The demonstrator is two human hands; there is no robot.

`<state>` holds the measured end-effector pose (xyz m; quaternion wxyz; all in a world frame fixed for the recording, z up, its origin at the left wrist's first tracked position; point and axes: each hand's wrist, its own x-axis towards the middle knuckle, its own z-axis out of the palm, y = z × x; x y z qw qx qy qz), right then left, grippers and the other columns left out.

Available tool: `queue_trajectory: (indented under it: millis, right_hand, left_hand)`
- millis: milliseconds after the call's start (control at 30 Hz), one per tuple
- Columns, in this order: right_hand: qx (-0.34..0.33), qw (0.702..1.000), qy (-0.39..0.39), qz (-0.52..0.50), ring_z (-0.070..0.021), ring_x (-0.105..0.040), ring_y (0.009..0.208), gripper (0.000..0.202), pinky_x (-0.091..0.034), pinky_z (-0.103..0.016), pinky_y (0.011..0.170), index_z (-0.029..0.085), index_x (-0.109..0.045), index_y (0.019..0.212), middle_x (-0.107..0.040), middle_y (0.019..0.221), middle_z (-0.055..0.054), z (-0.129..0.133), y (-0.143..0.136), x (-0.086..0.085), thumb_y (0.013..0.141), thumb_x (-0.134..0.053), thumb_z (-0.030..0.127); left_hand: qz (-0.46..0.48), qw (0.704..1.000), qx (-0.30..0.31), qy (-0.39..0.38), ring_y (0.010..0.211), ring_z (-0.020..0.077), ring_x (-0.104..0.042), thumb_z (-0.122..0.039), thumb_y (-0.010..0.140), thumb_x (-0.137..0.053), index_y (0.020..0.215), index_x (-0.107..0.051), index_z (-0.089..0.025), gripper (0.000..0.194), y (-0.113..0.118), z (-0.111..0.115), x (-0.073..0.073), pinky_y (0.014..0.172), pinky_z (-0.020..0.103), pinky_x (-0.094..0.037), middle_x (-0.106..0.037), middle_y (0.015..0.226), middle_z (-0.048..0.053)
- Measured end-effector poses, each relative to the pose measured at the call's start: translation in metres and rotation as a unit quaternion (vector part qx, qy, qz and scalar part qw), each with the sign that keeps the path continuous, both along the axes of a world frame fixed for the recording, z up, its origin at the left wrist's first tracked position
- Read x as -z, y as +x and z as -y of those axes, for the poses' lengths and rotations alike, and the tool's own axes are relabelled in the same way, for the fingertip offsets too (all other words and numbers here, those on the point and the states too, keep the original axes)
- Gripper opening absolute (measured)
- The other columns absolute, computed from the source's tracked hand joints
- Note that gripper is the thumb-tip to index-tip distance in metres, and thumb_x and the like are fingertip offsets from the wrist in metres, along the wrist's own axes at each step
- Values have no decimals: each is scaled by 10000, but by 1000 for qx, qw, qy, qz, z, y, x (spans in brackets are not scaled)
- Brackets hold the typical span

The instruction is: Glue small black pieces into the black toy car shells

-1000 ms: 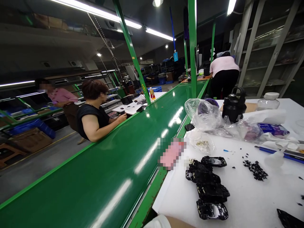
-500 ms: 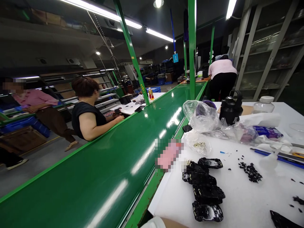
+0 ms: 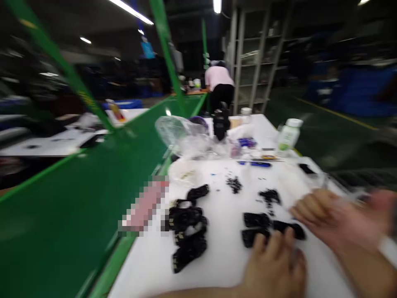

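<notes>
My left hand (image 3: 274, 265) is low over the white table, its fingers apart and bent at the near edge of some black toy-car-shaped parts (image 3: 256, 219). Whether it touches them is blurred. To its right, my right hand (image 3: 335, 221) is raised with curled fingers, close to another black part (image 3: 290, 229). Motion smears this hand, so anything inside it cannot be made out. Several more black car-shaped pieces (image 3: 189, 240) lie in a row on the left. Small black bits form one pile (image 3: 234, 184) and another (image 3: 269, 196) beyond the hands.
A green conveyor belt (image 3: 77, 211) runs along the table's left side. Clear plastic bags (image 3: 186, 136), a black flask (image 3: 221, 124), a white bottle (image 3: 288, 136) and a blue pen-like tool (image 3: 256, 164) are toward the back. A person (image 3: 219, 80) bends over farther off.
The view has swung to the right, bringing both my hands and more of the table's right side into sight. The co-workers on the left have gone out of view.
</notes>
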<state>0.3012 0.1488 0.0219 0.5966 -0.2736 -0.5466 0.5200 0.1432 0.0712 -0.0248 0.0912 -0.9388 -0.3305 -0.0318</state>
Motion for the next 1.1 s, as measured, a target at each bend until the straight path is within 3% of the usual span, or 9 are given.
queue_trajectory:
  millis: [67, 133, 200, 567, 1100]
  right_hand:
    - [-173, 977, -83, -89, -116, -265, 386, 778, -270, -334, 436, 228, -362, 495, -229, 415, 47, -3, 12, 0, 715, -202, 957]
    - [-243, 960, -76, -121, -101, -239, 386, 780, -238, -287, 426, 219, -372, 511, -234, 434, 61, -8, 12, 2, 724, -222, 955]
    - [-269, 953, -62, -128, -94, -233, 380, 770, -232, -264, 417, 213, -389, 518, -252, 432, 64, -11, 7, 6, 755, -247, 932]
    - [-254, 953, -80, -146, -88, -245, 372, 702, -225, -245, 404, 201, -421, 507, -289, 426, 58, -8, -12, 14, 884, -323, 784]
    - [-247, 953, -118, -131, -89, -250, 358, 677, -221, -247, 396, 207, -418, 477, -294, 391, 59, -9, -20, 20, 857, -399, 766]
  left_hand:
    - [75, 994, 3, -80, 1294, 364, -473, -640, 905, -381, 1458, -397, -138, 747, -5, -2, -2, 982, 491, -426, -260, 1579, 178]
    - [92, 986, 7, -141, 1312, 380, -449, -595, 919, -390, 1454, -408, -124, 713, -9, -5, -6, 1017, 521, -382, -277, 1569, 189]
    - [88, 979, 1, -185, 1332, 395, -419, -571, 931, -373, 1462, -404, -113, 702, -9, -5, -11, 1019, 539, -367, -316, 1548, 213]
    - [48, 968, -16, -246, 1364, 397, -371, -537, 944, -350, 1502, -348, -123, 695, -3, -2, -21, 1027, 550, -362, -425, 1487, 234]
    - [57, 976, -4, -208, 1336, 390, -401, -525, 956, -323, 1495, -354, -99, 687, -4, 0, -20, 1014, 511, -363, -455, 1464, 237]
